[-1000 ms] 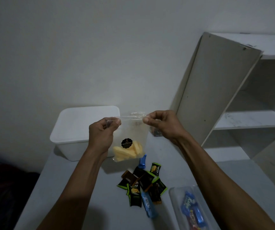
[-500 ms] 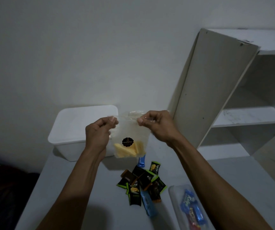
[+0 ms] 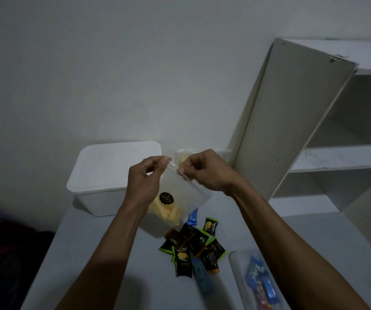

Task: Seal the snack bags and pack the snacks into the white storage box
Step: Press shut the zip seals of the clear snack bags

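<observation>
Left hand [image 3: 143,179] and right hand [image 3: 204,170] both pinching zip strip of clear zip bag [image 3: 181,193], fingers closed on top edge. Bag hanging tilted above grey table [image 3: 95,242], beside lidded white storage box [image 3: 113,171]. Yellow snack sticks [image 3: 169,212] sagging low. Film likely light, limp, slippery; gripping by stiffer zip strip looks best.

One head-worn wide-angle view looks forward and down, close over the grey table [image 3: 86,253], facing the wall [image 3: 113,74].
</observation>
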The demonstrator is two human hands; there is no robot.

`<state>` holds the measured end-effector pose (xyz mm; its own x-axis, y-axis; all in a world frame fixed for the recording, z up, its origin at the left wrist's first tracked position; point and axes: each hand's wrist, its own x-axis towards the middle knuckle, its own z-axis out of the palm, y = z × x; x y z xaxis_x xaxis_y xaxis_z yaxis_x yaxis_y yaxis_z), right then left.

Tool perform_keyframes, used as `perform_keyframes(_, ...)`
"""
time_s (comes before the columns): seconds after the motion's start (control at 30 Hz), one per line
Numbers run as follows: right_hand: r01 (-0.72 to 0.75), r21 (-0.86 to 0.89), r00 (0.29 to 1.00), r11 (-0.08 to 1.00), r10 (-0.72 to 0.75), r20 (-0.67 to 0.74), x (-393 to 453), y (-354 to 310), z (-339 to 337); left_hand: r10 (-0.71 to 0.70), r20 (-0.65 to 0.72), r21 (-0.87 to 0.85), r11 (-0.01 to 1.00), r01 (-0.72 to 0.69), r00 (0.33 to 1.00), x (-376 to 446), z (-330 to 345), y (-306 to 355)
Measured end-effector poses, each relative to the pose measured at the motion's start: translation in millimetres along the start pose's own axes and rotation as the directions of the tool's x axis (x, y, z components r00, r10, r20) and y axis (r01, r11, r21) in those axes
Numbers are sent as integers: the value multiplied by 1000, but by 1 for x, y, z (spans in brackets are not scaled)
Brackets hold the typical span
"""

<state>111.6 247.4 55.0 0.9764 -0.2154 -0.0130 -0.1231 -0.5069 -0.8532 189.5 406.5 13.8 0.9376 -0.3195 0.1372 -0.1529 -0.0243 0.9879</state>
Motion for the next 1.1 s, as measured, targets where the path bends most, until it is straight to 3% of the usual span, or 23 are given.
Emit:
perform_keyframes(0.17,-16,-33,976,999,8,-216,3,8,29,-107,-237,89,987,131,966,-11,6,-1)
perform_keyframes(0.27,12,-28,979,1000,-17,-203,3,9,41,-185,-223,116,970,215,957,-16,10,-2)
perform_keyframes(0.43,-18,35,977,999,25,-212,5,12,48,-218,-232,14,974,228,948,-14,8,-2)
perform_keyframes(0.6,-65,38,991,997,69,-116,-5,25,47,-261,-251,-28,964,263,932,-5,1,-2)
perform_keyframes(0.9,-99,72,965,992,114,-238,-4,31,63,-370,-215,41,921,387,904,-18,12,-7)
perform_keyframes(1.1,-78,30,973,996,83,-217,-13,25,50,-304,-226,60,944,325,925,-21,11,-5)
